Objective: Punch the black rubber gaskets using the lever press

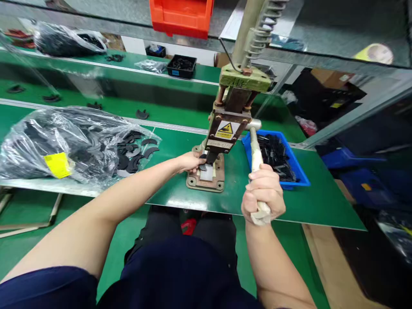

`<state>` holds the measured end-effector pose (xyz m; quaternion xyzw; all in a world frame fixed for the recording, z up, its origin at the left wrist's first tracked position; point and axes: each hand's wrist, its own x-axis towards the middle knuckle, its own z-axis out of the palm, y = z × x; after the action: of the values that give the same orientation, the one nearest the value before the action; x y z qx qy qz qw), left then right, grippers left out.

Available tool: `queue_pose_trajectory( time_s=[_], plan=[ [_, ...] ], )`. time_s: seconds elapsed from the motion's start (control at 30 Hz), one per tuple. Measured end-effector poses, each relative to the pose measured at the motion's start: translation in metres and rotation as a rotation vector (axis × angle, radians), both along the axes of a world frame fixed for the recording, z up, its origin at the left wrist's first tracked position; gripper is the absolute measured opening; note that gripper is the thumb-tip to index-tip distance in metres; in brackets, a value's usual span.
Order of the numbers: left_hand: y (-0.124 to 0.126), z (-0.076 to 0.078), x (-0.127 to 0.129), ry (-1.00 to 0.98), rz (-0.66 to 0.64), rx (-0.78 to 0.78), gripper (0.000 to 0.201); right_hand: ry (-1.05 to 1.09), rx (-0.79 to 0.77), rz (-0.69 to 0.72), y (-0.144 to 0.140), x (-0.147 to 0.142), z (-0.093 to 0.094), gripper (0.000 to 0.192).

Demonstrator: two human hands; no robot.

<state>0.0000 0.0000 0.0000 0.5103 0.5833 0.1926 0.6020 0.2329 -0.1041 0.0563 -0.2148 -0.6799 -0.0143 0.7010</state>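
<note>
My left hand point(191, 162) pinches a small dark curved part point(202, 166) under the ram of a hand press point(225, 128). The part lies over a pale plate point(206, 174) on the press's base point(205, 185). My right hand point(264, 192) is wrapped round the press's lever point(256, 152), which is covered in whitish tape and slants down toward me. Left of the press, a clear plastic bag point(74, 141) lies with its mouth toward my left arm, and dark curved parts point(133, 156) spill from it.
Right behind the lever stands a blue bin point(298, 169) of black parts. A shelf overhead carries an orange bin point(182, 17) and a tape roll point(375, 53). Farther back are a conveyor point(112, 92) with scattered dark parts and a small black bin point(182, 66).
</note>
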Motion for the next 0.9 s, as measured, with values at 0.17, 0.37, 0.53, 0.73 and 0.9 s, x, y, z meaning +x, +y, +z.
queue_pose_trajectory(
  time_s=[0.17, 0.37, 0.53, 0.73, 0.9],
  plan=[
    [0.006, 0.008, 0.002, 0.083, -0.021, 0.001, 0.023, -0.047, -0.037, -0.029, -0.004, 0.003, 0.006, 0.026],
    [0.011, 0.007, 0.005, 0.116, -0.016, 0.063, 0.024, -0.039, -0.039, -0.046, -0.005, -0.001, 0.008, 0.025],
    [0.002, 0.003, 0.007, 0.014, 0.027, 0.078, 0.029, -0.042, -0.034, -0.059, -0.006, -0.002, 0.011, 0.023],
    [-0.004, 0.004, 0.001, -0.025, 0.093, 0.009, 0.046, -0.105, -0.053, -0.029, -0.008, 0.004, 0.012, 0.020],
    [-0.007, 0.007, -0.002, -0.015, 0.122, -0.019, 0.050, -0.097, -0.061, -0.033, -0.009, 0.003, 0.011, 0.022]
  ],
)
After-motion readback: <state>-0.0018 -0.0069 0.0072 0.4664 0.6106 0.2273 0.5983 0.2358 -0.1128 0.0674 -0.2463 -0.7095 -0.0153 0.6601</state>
